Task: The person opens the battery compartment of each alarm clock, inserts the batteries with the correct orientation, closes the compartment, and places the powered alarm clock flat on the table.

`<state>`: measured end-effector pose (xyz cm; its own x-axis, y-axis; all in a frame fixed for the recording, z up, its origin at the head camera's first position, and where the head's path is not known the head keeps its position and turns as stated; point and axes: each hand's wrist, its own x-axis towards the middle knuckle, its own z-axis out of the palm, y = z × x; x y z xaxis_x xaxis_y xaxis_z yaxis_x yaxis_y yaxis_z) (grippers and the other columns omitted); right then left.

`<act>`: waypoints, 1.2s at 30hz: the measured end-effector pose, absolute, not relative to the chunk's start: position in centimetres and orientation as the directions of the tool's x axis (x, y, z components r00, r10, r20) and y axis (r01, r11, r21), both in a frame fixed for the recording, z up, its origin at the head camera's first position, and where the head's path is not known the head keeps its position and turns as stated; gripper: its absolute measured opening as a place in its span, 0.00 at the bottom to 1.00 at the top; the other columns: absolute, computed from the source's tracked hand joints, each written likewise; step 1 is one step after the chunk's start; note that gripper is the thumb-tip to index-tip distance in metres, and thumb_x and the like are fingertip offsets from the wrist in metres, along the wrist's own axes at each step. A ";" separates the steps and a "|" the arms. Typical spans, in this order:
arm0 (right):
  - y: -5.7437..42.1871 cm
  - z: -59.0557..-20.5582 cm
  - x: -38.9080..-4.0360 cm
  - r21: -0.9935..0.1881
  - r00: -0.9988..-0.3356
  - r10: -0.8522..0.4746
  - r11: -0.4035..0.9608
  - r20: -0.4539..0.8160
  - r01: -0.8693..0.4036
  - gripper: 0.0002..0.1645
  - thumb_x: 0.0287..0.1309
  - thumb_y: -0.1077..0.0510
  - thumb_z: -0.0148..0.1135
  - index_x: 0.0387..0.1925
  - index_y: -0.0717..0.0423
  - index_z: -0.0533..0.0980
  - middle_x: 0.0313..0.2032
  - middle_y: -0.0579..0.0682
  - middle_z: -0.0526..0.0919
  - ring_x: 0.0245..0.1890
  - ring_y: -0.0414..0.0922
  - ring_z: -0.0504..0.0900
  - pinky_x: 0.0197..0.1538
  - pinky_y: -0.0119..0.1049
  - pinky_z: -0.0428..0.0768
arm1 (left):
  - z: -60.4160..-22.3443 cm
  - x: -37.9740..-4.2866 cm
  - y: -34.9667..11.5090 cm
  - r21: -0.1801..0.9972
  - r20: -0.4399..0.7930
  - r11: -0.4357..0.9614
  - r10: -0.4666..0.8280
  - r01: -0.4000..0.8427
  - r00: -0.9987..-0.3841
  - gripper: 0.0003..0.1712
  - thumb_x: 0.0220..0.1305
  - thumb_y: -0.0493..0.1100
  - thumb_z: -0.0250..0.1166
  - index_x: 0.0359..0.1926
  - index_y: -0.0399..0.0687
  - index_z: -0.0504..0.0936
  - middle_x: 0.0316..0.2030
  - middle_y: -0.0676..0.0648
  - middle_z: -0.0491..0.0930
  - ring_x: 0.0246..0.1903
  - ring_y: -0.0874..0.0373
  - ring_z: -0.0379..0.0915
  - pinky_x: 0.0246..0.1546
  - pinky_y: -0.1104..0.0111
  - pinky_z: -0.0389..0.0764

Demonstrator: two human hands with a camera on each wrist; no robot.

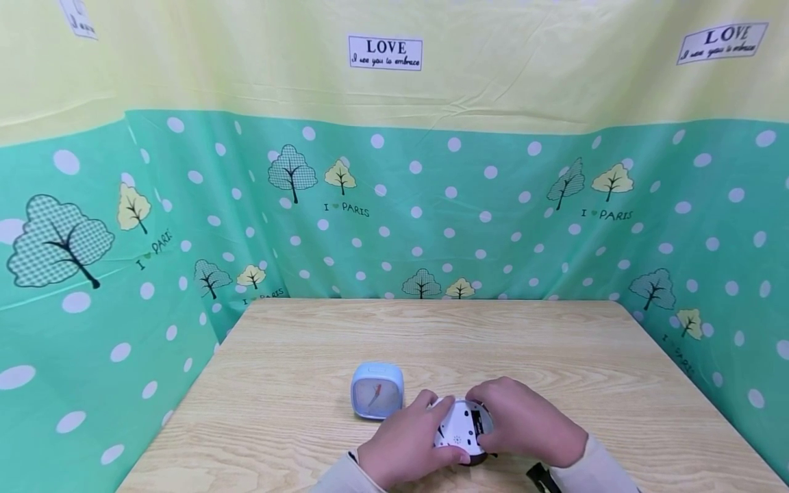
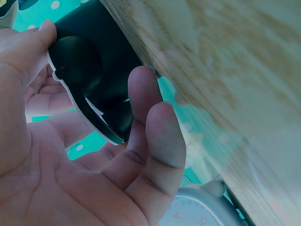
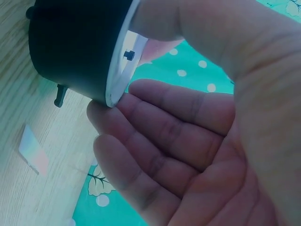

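Observation:
A round black clock with a white back (image 1: 455, 423) is held by both hands above the wooden table, its back turned up. Its dark battery slot (image 1: 477, 423) shows on the right part of the back. My left hand (image 1: 409, 438) grips the left side, thumb on the near rim and fingers at the far edge. My right hand (image 1: 524, 419) holds the right side, its thumb near the slot. In the right wrist view the black casing (image 3: 77, 47) has small black feet. A light blue square alarm clock (image 1: 377, 392) stands just left of the hands.
The wooden table (image 1: 296, 349) is bounded by a green and yellow dotted curtain (image 1: 431, 205) on the back and sides. A small white flat piece (image 3: 33, 150) lies on the table in the right wrist view. A black strap (image 1: 542, 478) shows by the right sleeve.

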<state>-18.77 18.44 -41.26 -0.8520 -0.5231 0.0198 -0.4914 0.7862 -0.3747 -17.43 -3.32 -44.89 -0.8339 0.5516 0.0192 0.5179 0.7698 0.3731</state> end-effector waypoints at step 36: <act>18.5 -41.4 -18.8 -0.332 -0.864 -0.502 0.813 0.017 -0.479 0.24 0.41 0.53 0.84 0.43 0.51 0.87 0.35 0.39 0.88 0.31 0.33 0.77 0.35 0.32 0.78 | -45.1 -17.6 -3.1 0.380 0.006 0.775 0.544 0.505 -0.839 0.51 0.58 0.76 0.66 0.76 0.59 0.69 0.59 0.51 0.74 0.35 0.66 0.71 0.33 0.70 0.77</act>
<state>-18.81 18.55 -41.41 -0.8644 -0.5024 0.0172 -0.4789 0.8126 -0.3320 -17.62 -3.14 -45.11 -0.8390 0.5442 0.0056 0.5051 0.7748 0.3801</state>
